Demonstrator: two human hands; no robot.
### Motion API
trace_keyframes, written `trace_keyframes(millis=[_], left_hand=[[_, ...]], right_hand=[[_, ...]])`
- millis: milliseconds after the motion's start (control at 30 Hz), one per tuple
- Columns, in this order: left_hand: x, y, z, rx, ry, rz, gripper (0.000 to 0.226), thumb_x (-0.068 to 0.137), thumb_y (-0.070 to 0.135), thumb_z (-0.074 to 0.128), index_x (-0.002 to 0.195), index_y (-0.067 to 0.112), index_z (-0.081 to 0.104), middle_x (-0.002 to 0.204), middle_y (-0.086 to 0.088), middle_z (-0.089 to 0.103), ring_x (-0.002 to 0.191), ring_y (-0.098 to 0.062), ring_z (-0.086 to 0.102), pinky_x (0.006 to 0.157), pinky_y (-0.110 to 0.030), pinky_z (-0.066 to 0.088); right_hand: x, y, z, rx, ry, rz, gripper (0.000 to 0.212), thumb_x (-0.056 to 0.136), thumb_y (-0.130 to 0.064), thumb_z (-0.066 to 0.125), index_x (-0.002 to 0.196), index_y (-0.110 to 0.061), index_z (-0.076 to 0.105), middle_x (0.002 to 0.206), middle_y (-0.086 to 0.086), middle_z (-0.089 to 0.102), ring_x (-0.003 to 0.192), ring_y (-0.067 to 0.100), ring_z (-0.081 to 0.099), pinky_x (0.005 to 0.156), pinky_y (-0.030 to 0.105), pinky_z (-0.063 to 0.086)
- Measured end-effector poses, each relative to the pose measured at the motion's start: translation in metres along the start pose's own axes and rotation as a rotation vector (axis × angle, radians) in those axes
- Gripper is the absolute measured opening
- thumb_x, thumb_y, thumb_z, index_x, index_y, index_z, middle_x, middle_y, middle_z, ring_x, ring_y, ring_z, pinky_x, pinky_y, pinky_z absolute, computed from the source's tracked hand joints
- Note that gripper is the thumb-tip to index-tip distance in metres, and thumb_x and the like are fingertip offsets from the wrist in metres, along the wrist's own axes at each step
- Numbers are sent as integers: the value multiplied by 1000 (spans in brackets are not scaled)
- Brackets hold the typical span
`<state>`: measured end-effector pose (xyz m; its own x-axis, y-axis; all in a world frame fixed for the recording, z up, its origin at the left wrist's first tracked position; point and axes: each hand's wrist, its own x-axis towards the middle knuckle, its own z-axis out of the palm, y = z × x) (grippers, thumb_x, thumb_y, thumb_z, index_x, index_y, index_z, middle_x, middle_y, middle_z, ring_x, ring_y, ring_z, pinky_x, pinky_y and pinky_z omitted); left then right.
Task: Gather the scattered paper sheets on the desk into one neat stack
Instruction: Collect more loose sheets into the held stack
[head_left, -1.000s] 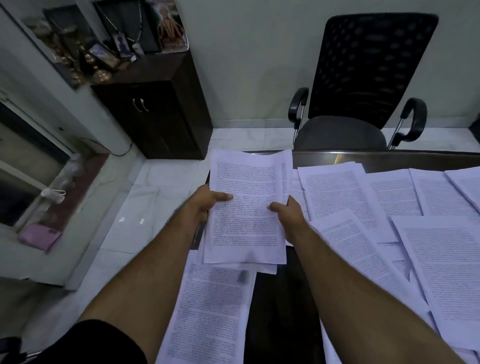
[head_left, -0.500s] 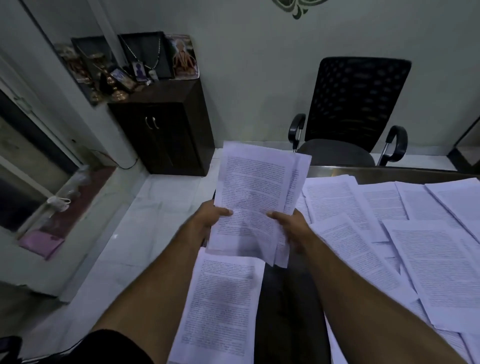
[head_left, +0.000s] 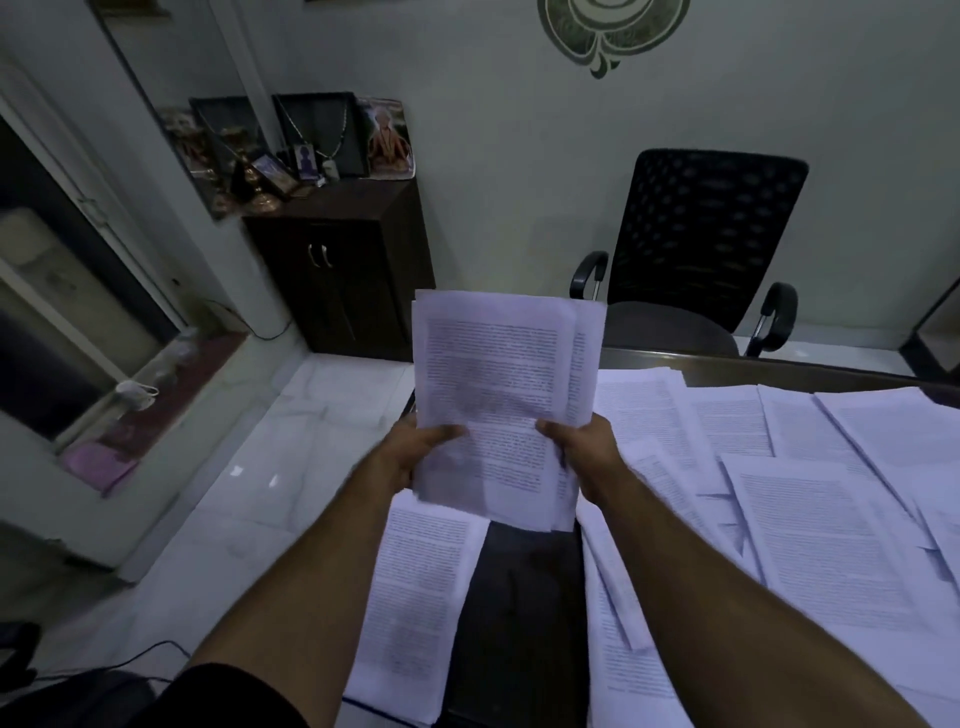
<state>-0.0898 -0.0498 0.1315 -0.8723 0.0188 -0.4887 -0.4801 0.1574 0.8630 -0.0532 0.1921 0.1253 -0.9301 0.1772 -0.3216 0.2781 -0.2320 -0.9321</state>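
While both hands clamp its lower part, the bundle of sheets (head_left: 498, 395) stands raised over the desk's left edge | left hand (head_left: 415, 457) grips left side | right hand (head_left: 587, 452) grips right side | loose sheets (head_left: 810, 530) cover the desk (head_left: 519, 623) toward its right.

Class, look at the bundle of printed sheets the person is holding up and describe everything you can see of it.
The held bundle of white printed paper sheets carries dense dark text, blurred beyond reading. It is thin, several sheets thick, with uneven edges: some sheets stick out at the right and bottom. It stands nearly upright above the dark desk. The left hand and right hand pinch its lower sides, thumbs in front.
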Motion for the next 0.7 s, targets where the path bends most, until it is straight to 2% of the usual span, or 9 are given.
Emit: trace_keyframes(millis=[67,100,133,267,367,467,567,633,700], left_hand=[[-2,-16,22,-9,280,28,95,57,61,86,129,6,56,120,-19,64,101,-36,65,76,-48,60],[-2,-27,33,-67,370,16,108,50,68,85,131,4,52,124,-22,61,105,-39,63,82,-50,59],[-6,-34,45,-170,394,-10,108,52,67,85,133,5,50,126,-20,60,106,-37,62,84,-47,58],[-26,-34,100,-643,266,-212,82,74,64,68,140,20,47,135,-6,56,110,-23,57,100,-44,48],[-39,-15,131,-971,83,-52,58,93,52,54,139,17,49,132,-12,58,118,-30,55,105,-43,43],[-51,-2,152,-1031,16,37,36,97,39,51,126,18,55,128,-16,61,121,-36,55,109,-49,42],[-49,-7,166,-930,62,40,37,94,27,55,129,14,55,126,-17,64,118,-36,59,105,-49,46],[-49,-10,170,-891,121,64,42,89,15,59,131,11,56,119,-17,66,110,-34,63,90,-44,55],[-53,-7,168,-879,164,104,43,87,5,57,129,11,57,113,-16,67,102,-32,63,73,-38,58]], right_hand=[[-1,-8,-14,40,27,-27,36,81,-5,78,115,-3,65,113,12,70,94,26,69,78,38,59],[0,-11,-21,44,30,-40,34,83,-7,77,114,-6,64,113,10,69,93,24,68,76,35,58],[0,-14,-26,40,24,-54,34,84,-9,76,115,-9,63,115,9,69,95,23,67,78,35,58],[-6,-29,-33,33,-10,-115,36,84,-15,77,116,-13,61,118,8,68,104,28,66,84,39,58],[-14,-38,-36,59,-63,-169,49,80,-23,80,123,-13,58,118,7,67,105,26,64,88,43,57],[-15,-38,-42,136,-139,-146,59,71,-29,78,124,-13,59,116,8,69,105,26,65,86,41,59],[-11,-31,-47,120,-160,-153,51,78,-19,77,124,-5,58,111,10,68,102,26,66,69,23,59],[-11,-32,-46,119,-153,-154,41,80,-12,76,118,-6,61,107,8,69,97,23,67,64,19,56],[-9,-35,-43,78,-192,-183,27,79,-16,77,103,-14,65,101,4,71,91,18,70,64,19,56]])
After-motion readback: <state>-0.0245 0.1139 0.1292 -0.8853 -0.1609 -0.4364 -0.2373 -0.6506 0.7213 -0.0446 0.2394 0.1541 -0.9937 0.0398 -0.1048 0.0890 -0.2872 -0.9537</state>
